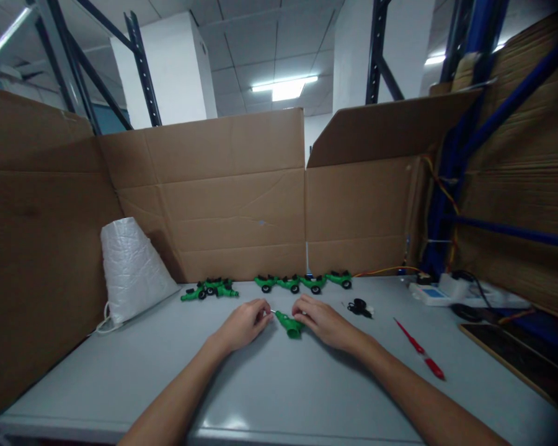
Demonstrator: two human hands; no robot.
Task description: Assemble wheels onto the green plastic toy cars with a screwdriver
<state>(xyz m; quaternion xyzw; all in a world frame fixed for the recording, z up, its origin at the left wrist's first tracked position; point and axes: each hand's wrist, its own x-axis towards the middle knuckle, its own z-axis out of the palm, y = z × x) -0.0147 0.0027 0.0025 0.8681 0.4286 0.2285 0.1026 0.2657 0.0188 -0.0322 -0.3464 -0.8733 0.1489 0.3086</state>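
Observation:
A green plastic toy-vehicle body (288,324) rests just above or on the grey table in front of me, its wide round end toward me. My right hand (320,319) grips its right side between thumb and fingers. To its left, my left hand (248,322) is closed in a pinch on a thin silver metal rod (273,311). The rod reaches the narrow tip of the green body; whether it sits inside the tip I cannot tell. Past my hands stand several green toy vehicles (312,284) with black wheels, and another green cluster (209,288) lies further left.
Small black parts (360,308) lie right of my hands, with a red screwdriver-like tool (421,350) beyond. A white power strip (446,294) with cables sits at the right. A white padded bag (134,269) stands at the left. Cardboard walls (232,204) enclose the table (270,396).

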